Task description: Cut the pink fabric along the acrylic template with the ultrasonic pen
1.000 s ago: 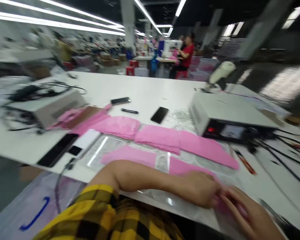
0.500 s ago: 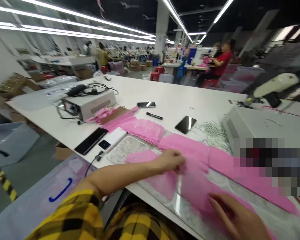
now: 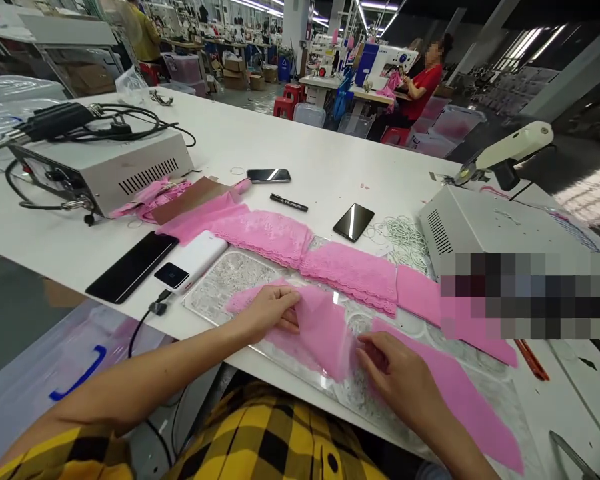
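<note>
My left hand (image 3: 273, 310) pinches the upper left part of a thin pink fabric piece (image 3: 325, 327), which is partly lifted and folded over. At that piece's right edge is my right hand (image 3: 397, 367), its thumb and fingers curled in on the sheer edge. More pink fabric lies beneath, on a clear-covered patterned board (image 3: 240, 267). To the right, a flat pink cut panel (image 3: 455, 393) rests on the board, partly behind my right wrist. Along the board's far side lie stacks of scalloped pink lace pieces (image 3: 350, 270).
A grey machine box (image 3: 125, 167) with a corded black handpiece stands at left; another grey box (image 3: 480, 220) at right. Phones (image 3: 133, 267), a white power bank (image 3: 193, 260), a black marker (image 3: 289, 203) and tangled pale cord (image 3: 405, 241) lie around. A person in red (image 3: 425, 87) sits beyond.
The view has tilted down and shifted. My left hand has drawn back left with the pink piece, and my right hand has moved in closer to it. The fabric between them is now folded.
</note>
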Demonstrator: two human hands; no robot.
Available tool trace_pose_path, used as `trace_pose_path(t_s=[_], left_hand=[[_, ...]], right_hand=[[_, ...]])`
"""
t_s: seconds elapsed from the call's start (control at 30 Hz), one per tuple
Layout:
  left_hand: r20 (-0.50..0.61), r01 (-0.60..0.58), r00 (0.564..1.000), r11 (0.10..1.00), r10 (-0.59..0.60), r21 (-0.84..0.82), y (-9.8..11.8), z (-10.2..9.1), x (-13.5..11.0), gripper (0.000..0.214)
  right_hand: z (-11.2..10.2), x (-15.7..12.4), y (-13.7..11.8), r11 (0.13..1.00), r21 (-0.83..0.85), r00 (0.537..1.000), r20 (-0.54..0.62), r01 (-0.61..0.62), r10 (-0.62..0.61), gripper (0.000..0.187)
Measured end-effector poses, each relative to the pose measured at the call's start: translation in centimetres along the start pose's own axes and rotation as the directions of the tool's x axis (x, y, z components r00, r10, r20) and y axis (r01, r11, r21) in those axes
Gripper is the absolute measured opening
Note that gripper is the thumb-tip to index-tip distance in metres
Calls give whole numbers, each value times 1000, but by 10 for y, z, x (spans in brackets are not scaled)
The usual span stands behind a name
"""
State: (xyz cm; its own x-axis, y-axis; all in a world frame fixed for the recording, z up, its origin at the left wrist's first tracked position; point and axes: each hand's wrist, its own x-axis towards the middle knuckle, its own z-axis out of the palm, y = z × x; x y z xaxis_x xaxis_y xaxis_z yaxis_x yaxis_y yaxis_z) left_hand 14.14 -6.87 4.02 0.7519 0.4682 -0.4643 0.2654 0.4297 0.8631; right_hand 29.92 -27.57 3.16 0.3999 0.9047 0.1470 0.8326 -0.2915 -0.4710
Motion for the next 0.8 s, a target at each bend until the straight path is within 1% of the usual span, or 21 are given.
trace_pose_path(t_s=[0.1, 0.17, 0.3, 0.4, 0.47, 0.57, 0.63, 0.67, 0.73, 0.8], left_hand=[[11, -14, 1000, 997, 14, 76, -1, -7, -6, 41], [15, -33, 999, 991, 32, 127, -1, -12, -13, 37], [-5, -58, 998, 979, 60, 196, -1, -20, -29, 28], [-61, -78, 994, 970, 94, 232, -3, -28, -39, 24], [-87, -82, 991, 967, 106, 240, -4, -33, -42, 24], [-70, -55, 995, 979, 70, 195, -4, -36, -42, 30], [-36, -27, 999, 992, 32, 126, -4, -33, -38, 37], [-18, -15, 1000, 996, 16, 84, -3, -30, -35, 40], [19, 7, 1000, 1000, -7, 1, -3, -21, -31, 47], [54, 23, 998, 997, -20, -69, -3, -12, -27, 51]], right_hand=[[7, 2, -1, 993, -110, 999, -27, 36, -39, 20], [8, 5, -1, 988, -141, 998, -22, 62, -66, 22], [5, 20, -3, 990, -113, 995, -45, 82, -88, 19], [8, 35, -6, 990, -99, 991, -77, 102, -110, 17], [10, 40, -9, 988, -96, 987, -99, 118, -127, 14], [12, 35, -24, 975, -65, 966, -135, 214, -221, 10], [14, 28, -39, 953, -61, 939, -161, 297, -303, 11], [16, 25, -47, 944, -79, 928, -174, 319, -328, 15], [23, 24, -62, 932, -158, 913, -203, 325, -353, 24], [32, 27, -71, 921, -246, 904, -231, 303, -359, 24]])
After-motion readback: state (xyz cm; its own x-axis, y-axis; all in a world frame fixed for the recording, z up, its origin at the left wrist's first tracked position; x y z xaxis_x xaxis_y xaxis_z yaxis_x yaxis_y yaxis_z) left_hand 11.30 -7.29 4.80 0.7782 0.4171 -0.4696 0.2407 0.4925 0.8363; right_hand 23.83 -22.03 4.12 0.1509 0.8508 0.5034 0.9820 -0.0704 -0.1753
